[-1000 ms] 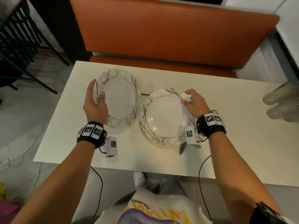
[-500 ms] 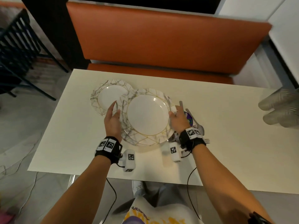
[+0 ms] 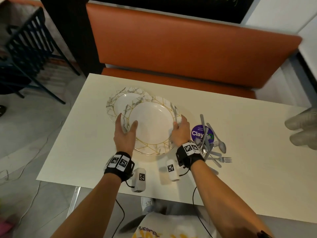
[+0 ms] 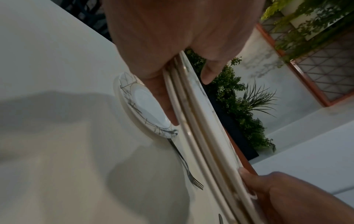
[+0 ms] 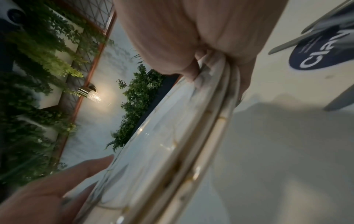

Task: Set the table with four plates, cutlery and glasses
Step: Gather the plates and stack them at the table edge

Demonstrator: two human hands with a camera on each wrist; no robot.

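Both hands hold a stack of marble-and-gold plates [image 3: 151, 124] above the white table [image 3: 240, 117]. My left hand [image 3: 126, 133] grips its left rim, thumb on top and fingers beneath. My right hand [image 3: 180, 131] grips the right rim. The left wrist view shows three plate edges in the stack [image 4: 201, 121], held by my left hand [image 4: 172, 45]. One more plate [image 3: 120, 102] lies flat on the table, partly hidden behind the stack. A pile of forks, spoons and knives [image 3: 211, 146] lies just right of my right wrist. Stacked clear glasses [image 3: 303, 129] show at the right edge.
A round purple sticker [image 3: 199, 133] sits on the table under the cutlery. An orange bench [image 3: 171, 48] runs along the table's far side. A dark metal chair [image 3: 25, 48] stands on the floor to the left. Bare tabletop lies left of the plates.
My left hand left the single plate and took the stack's left rim. Both hands lifted the stack off the table and carried it left, over the single plate's edge.
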